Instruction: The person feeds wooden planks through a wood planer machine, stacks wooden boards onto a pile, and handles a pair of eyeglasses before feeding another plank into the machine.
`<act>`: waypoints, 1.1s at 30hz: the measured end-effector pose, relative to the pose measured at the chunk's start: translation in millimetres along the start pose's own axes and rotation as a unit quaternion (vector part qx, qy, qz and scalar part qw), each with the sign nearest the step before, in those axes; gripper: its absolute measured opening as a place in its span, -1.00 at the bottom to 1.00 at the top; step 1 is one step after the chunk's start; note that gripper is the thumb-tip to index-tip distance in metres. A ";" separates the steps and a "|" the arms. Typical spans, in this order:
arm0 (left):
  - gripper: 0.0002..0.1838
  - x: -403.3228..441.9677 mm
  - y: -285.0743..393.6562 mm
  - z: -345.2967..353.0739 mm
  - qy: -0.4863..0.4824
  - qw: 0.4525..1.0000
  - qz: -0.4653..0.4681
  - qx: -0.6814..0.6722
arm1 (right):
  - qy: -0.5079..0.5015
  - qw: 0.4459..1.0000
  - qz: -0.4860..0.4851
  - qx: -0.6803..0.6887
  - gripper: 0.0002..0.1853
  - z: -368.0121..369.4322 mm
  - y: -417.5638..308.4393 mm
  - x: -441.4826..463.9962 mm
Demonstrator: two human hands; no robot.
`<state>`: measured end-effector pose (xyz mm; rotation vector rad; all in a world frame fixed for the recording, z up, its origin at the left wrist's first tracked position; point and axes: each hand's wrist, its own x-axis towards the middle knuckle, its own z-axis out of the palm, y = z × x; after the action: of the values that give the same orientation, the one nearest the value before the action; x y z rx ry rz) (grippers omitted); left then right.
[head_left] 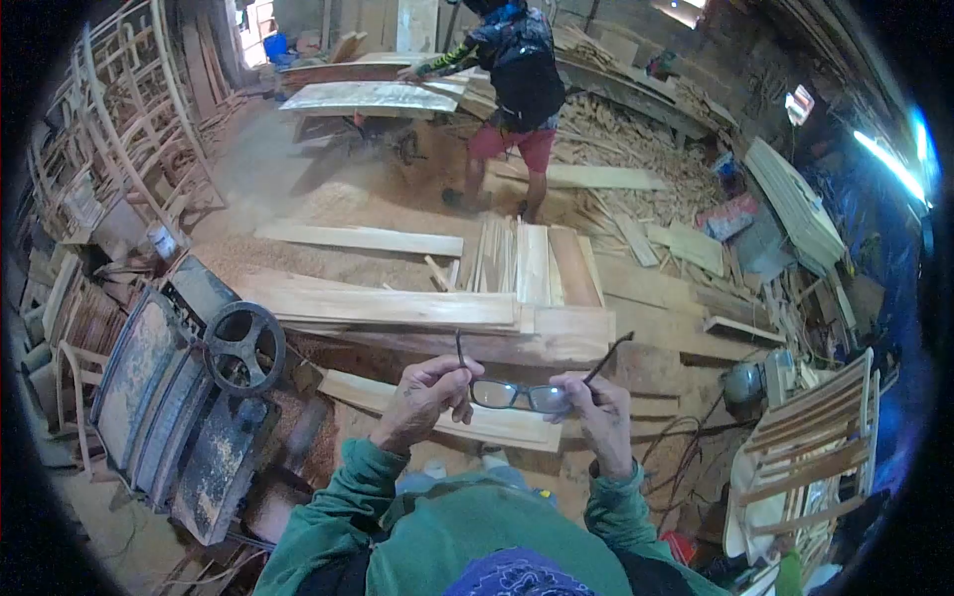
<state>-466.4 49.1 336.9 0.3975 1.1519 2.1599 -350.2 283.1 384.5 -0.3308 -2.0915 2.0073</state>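
Observation:
A pair of dark-framed eyeglasses is held up in front of my chest, lenses level and both temple arms unfolded, pointing away from me. My left hand pinches the frame at its left hinge. On the other side, my right hand grips the right hinge between thumb and fingers. Just beneath the glasses lies a pale board, partly covered by my left hand. Beyond them is a stack of planks.
A machine with a handwheel stands close on my left. Farther off, a person leans toward a saw table. Chair-like wooden frames pile up at the left; a slatted wooden piece is at right. Sawdust and offcuts cover the floor.

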 end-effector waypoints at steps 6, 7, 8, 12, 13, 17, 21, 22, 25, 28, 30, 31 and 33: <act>-0.80 -0.2 85.6 33.8 -0.030 0.958 0.243 0.151 | 0.002 0.976 -0.217 -0.023 -0.59 -2.8 -64.8 2.6; -0.81 -4.3 99.6 41.8 -0.032 0.938 0.296 0.180 | -0.015 0.968 -0.251 0.008 -0.58 1.6 -77.3 0.2; -0.81 -8.9 112.0 49.6 -0.033 0.914 0.347 0.208 | -0.032 0.957 -0.284 0.039 -0.57 8.3 -94.4 -3.5; -0.79 -22.3 145.1 77.1 -0.126 0.869 0.457 0.144 | -0.146 0.895 -0.407 0.108 -0.53 7.0 -124.2 4.8; -0.75 -24.0 151.1 77.9 -0.151 0.854 0.469 0.166 | -0.186 0.877 -0.431 0.105 -0.52 4.5 -133.6 10.3; -0.64 -43.1 173.0 74.1 -0.238 0.824 0.471 0.207 | -0.277 0.811 -0.501 0.120 -0.50 10.3 -159.8 20.5; -0.62 -51.9 177.9 93.2 -0.262 0.808 0.508 0.143 | -0.285 0.783 -0.540 0.117 -0.60 25.4 -178.2 19.2; -0.61 -57.6 187.8 93.1 -0.269 0.804 0.504 0.163 | -0.305 0.776 -0.546 0.080 -0.57 18.8 -184.6 18.9; -0.65 -69.6 196.0 96.2 -0.262 0.787 0.536 0.159 | -0.332 0.770 -0.544 0.041 -0.59 18.9 -205.8 12.1; -0.68 -78.3 194.7 99.4 -0.244 0.777 0.566 0.131 | -0.350 0.744 -0.569 0.021 -0.68 15.6 -220.1 6.7; -0.69 -82.5 196.0 102.5 -0.238 0.774 0.575 0.120 | -0.356 0.729 -0.584 0.014 -0.68 16.3 -223.9 5.5; -0.69 -85.0 194.3 102.4 -0.232 0.776 0.575 0.117 | -0.358 0.726 -0.587 0.013 -0.68 17.3 -224.6 5.8; -0.69 -85.6 194.6 105.1 -0.231 0.777 0.575 0.109 | -0.358 0.720 -0.594 0.015 -0.69 17.8 -226.4 5.7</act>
<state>-424.8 -20.8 559.7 2.0562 0.9266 2.5641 -363.0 259.0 610.1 1.6163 -1.6743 1.3093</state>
